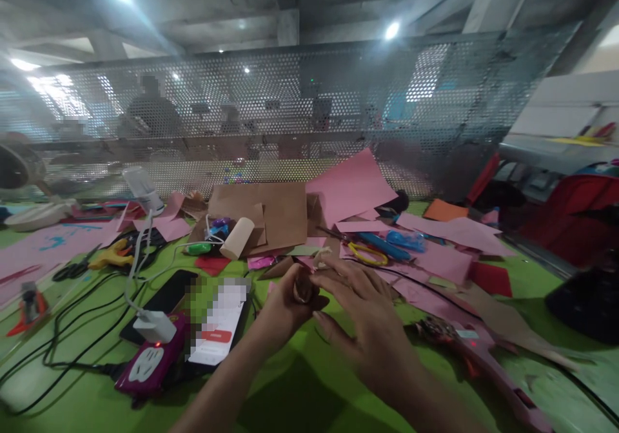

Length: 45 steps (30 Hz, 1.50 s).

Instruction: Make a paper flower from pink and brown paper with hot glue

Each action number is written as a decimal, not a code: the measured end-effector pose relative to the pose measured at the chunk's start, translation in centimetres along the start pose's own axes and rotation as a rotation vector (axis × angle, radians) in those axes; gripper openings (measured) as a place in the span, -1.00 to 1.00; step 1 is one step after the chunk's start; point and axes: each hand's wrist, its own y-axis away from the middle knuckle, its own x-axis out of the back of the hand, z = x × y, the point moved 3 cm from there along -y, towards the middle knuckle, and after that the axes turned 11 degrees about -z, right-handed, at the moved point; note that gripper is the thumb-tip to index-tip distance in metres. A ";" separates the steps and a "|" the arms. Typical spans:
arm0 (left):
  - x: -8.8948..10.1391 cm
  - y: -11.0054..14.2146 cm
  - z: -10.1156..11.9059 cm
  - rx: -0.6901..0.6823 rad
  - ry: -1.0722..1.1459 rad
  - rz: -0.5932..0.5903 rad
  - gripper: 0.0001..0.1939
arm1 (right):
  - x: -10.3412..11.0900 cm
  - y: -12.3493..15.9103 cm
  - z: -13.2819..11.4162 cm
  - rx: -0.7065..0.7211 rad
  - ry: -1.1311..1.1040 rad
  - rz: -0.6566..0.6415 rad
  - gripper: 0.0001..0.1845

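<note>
My left hand (285, 307) is closed around a small brown piece (304, 287), perhaps rolled paper, whose rounded end points toward me. Its exact kind is not clear. My right hand (365, 314) is just to the right, fingers stretched out and apart, with the fingertips close to the brown piece; I cannot tell if they touch it. A pale crumpled bit (323, 257) shows just beyond both hands. Right of my right hand, a pink hot glue gun (498, 362) lies on the green table (294, 394), its blurred, dirty nozzle end toward the hand.
At left are a purple power strip (155, 362) with a white charger (155, 325), phones, and loose cables. Brown cardboard (271, 207), pink paper (353, 185), yellow-handled scissors (367, 254) and scraps lie beyond the hands. A perforated metal screen (271, 117) stands at the back, with people behind it.
</note>
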 end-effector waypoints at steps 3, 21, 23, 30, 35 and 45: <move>-0.3 -0.1 0.1 -0.022 0.031 -0.033 -0.68 | -0.3 0.1 -0.2 -0.004 0.011 -0.040 -0.56; -0.1 0.0 0.7 -0.032 -0.052 -0.004 -0.68 | -0.5 -0.3 -0.1 -0.029 -0.094 -0.067 -0.52; -0.1 -0.1 0.6 -0.023 -0.072 -0.004 -0.69 | -0.2 -0.3 -0.1 -0.018 -0.048 -0.054 -0.56; -0.5 0.0 0.8 -0.086 -0.114 -0.058 -0.70 | -0.9 -0.2 -0.9 -0.039 -0.033 -0.152 -0.53; -0.5 0.1 1.0 -0.128 -0.229 -0.072 -0.66 | -1.3 -0.3 -1.1 -0.076 -0.161 -0.232 -0.49; -0.9 0.1 0.5 -0.053 0.030 -0.144 -0.56 | -0.1 -1.0 0.4 -0.033 -0.277 -0.236 -0.77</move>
